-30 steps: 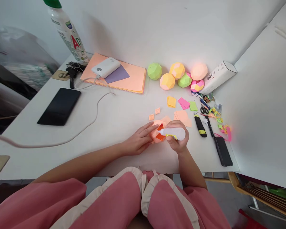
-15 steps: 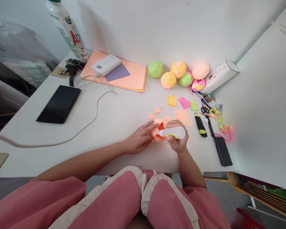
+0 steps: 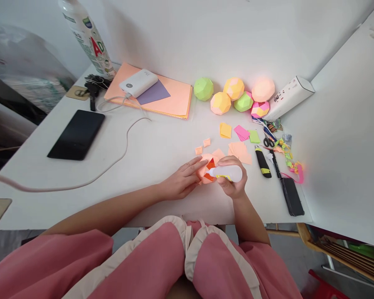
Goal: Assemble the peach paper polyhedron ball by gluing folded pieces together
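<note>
While the left hand (image 3: 180, 181) rests its fingertips on the left side of a peach paper ball (image 3: 202, 171), the right hand (image 3: 237, 189) holds a small white bottle (image 3: 230, 173) just to the ball's right. What matters is the line between the two: the bottle's long axis runs nearly straight across, with its narrow nozzle (image 3: 208, 171) pointing left over the opening (image 3: 211, 162) and ending by that gap's left edge. Whether the tip touches paper, I cannot tell. Of the two, the left hand is nearer the ball, being in contact with it; contact between the right hand and the ball does not show clearly.

The right hand is wrapped about the bottle, its fingers on the far side and its thumb on the near side. The left hand's fingers are long and slightly parted; its thumb is hidden, so a pinch cannot be made out.

Between the hands, over the worktop (image 3: 156, 166) and back from its front edge, the ball shows matte, pale, flat-sided paper, with a jagged gap on top that glows deep orange-red within. Just beyond lie two small folded pieces (image 3: 198, 150) and loose squares (image 3: 240, 152), both peach too.
</note>
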Tool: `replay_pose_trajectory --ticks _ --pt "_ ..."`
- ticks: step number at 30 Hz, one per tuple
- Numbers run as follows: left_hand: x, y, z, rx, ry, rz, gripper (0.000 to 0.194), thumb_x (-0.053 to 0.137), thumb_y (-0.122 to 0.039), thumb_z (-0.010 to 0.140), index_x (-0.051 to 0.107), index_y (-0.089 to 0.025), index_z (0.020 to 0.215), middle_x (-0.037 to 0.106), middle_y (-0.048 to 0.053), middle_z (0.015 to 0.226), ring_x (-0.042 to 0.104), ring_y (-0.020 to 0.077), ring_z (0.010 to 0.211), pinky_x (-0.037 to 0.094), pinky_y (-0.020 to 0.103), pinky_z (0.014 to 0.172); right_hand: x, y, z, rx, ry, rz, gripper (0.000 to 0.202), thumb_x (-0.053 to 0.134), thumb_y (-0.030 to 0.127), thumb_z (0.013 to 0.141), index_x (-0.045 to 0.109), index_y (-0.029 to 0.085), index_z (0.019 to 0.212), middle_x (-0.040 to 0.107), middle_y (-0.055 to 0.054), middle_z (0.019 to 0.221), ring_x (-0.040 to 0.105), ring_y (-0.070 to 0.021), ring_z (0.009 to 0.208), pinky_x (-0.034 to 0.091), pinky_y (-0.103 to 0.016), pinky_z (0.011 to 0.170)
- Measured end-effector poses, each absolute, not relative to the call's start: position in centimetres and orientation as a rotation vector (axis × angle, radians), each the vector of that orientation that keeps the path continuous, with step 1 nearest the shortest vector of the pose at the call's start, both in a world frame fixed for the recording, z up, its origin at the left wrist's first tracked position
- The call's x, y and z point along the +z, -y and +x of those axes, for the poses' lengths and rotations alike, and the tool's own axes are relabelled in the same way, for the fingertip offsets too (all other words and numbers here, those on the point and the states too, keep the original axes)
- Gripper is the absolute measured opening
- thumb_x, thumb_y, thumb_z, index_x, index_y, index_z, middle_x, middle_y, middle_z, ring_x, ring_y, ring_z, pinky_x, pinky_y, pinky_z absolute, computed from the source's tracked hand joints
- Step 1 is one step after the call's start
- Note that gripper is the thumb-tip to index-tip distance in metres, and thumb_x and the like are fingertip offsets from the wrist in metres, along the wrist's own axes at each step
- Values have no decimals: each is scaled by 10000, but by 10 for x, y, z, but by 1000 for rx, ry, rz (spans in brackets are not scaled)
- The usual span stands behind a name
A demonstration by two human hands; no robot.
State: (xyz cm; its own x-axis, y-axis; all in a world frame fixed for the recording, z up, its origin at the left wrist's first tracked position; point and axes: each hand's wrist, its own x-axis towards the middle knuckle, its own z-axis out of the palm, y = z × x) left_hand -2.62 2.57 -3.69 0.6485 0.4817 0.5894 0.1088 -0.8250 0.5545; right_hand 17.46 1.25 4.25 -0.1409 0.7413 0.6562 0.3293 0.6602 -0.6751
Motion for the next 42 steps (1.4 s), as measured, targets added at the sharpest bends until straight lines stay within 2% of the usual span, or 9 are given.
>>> replay_pose_trajectory --ticks 7,24,31,36,42 --pt "-40 -26 -27 1004 -472 2392 171 483 -81 908 601 -177 986 206 94 1626 122 308 1519 307 569 1198 44 -14 173 390 1728 -869 289 668 504 818 618 246 939 676 -52 789 642 -225 708 530 -414 612" --pt "-38 -26 -27 1043 -446 2400 173 471 -57 904 580 -172 973 193 105 1628 113 309 1520 304 562 1202 46 -12 175 611 1654 -886 272 676 482 819 614 239 923 631 -44 792 626 -210 727 519 -388 635" --pt "-40 -28 -27 1049 -485 2404 133 494 -105 919 587 -184 971 226 116 1618 150 303 1514 328 555 1186 36 -14 192 700 1431 -983 406 570 653 813 594 261 918 596 -46 798 610 -220 717 522 -402 624" --pt "-43 -33 -30 1042 -492 2386 161 468 -126 933 611 -184 977 195 97 1629 157 293 1514 310 555 1199 39 -16 207 803 1499 -946 480 531 718 791 576 246 863 603 -58 786 624 -237 731 509 -392 571" --pt "-37 -42 -36 1024 -406 2353 197 444 -138 943 617 -178 1025 140 96 1640 157 287 1514 292 533 1214 43 -22 205 1070 1405 -942 421 585 649 811 602 230 848 607 -22 684 612 -200 642 475 -340 518"
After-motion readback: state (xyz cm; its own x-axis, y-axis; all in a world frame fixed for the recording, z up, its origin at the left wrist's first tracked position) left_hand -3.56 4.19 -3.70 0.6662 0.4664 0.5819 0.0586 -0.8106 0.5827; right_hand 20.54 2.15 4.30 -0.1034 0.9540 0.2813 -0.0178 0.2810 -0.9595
